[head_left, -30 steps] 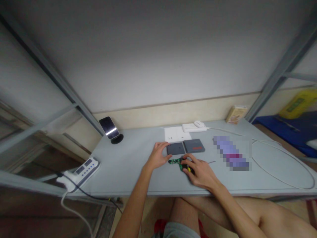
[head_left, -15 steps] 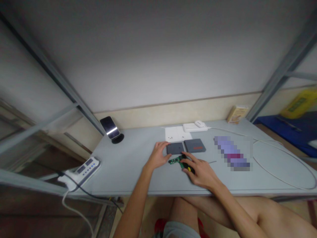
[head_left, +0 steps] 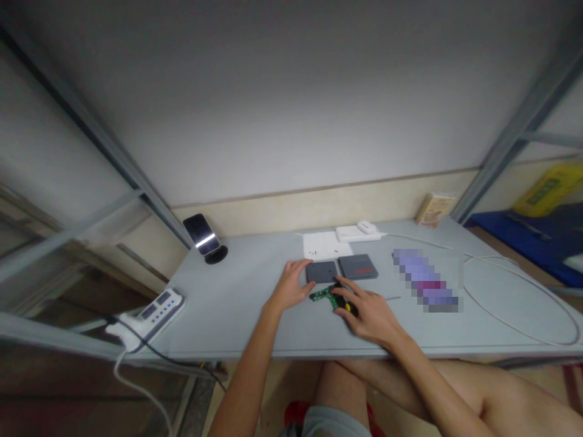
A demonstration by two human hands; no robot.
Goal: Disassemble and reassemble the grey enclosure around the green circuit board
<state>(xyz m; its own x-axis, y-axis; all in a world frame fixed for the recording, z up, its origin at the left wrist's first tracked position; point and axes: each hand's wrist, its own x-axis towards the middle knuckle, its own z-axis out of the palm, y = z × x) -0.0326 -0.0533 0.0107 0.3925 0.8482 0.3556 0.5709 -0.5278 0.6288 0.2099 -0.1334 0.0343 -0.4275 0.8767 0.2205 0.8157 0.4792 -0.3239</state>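
Note:
My left hand (head_left: 290, 286) grips the left side of a flat dark grey plastic case half (head_left: 322, 272), thumb at its near corner and fingers at its far corner. My right hand (head_left: 367, 311) is curled round a screwdriver with a black and yellow handle (head_left: 348, 308). Its thin shaft (head_left: 392, 298) sticks out to the right beyond the knuckles. The right index fingertip rests at the case half's near right corner. A green circuit board (head_left: 322, 294) lies just in front of the case half, partly hidden under the right fingers. Beside it sits a second grey case piece with red lettering (head_left: 358, 267).
Small dark screws lie on a white paper sheet (head_left: 325, 243) behind the case half. A white box-shaped device (head_left: 357, 234) trails a white cable (head_left: 489, 333). A phone on a stand (head_left: 203, 234), a power strip (head_left: 157, 309), a small carton (head_left: 435, 210) and a blurred purple item (head_left: 421, 276) surround the work.
Both hands stay almost in place. The right hand's fingers shift very slightly over the circuit board, and the view drifts a little.

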